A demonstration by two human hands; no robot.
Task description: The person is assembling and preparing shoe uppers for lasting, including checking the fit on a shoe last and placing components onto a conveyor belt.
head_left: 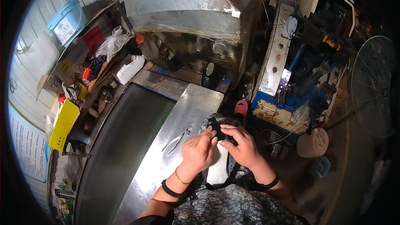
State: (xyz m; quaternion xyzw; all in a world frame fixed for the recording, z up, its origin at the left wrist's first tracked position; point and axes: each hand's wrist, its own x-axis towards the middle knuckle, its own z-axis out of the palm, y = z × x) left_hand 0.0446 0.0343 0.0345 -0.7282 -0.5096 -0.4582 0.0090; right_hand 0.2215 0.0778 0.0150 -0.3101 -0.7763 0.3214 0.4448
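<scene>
Between my hands, over my lap, is a shoe-shaped piece (pixel 216 170) with a long white face and black edging. Black material (pixel 215 125) stands at its far end. My left hand (pixel 198 150) pinches that black material between thumb and fingers. From the other side, my right hand (pixel 241 146) has thumb and fingers bent around the same far end, close to the left fingertips. Just what lies under the fingertips is hidden. A pair of metal pliers (pixel 173 144) lies on the metal bench top (pixel 146 173), left of my left hand.
Beside the bench runs a dark conveyor belt (pixel 125 137). A black shoe (pixel 209 73) stands by the large metal-hooded machine (pixel 179 6). Cluttered shelves (pixel 98 112) line the left. At right are a control box (pixel 277 54), a fan (pixel 375 85) and a plastic jug (pixel 312 143).
</scene>
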